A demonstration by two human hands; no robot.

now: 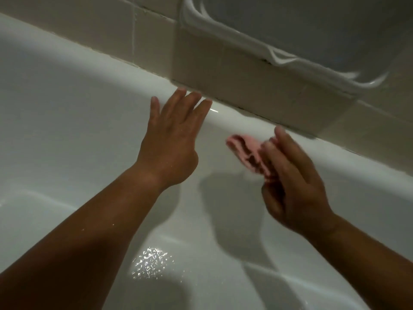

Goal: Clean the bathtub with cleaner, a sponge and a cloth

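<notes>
The white bathtub (67,113) fills most of the view, its far rim running from upper left to lower right along the tiled wall. My left hand (172,139) lies flat with straight, spread fingers against the tub's far inner wall, fingertips at the rim. To its right, my right hand (292,182) holds a crumpled pink cloth (245,153) against the same inner wall just below the rim. The right hand and cloth are blurred by motion. No sponge or cleaner bottle is in view.
Beige wall tiles (234,70) rise directly behind the far rim. A white moulded fixture (312,30) sits on the wall at upper right. A patch of glittering wet reflection (152,262) lies on the tub floor below my arms.
</notes>
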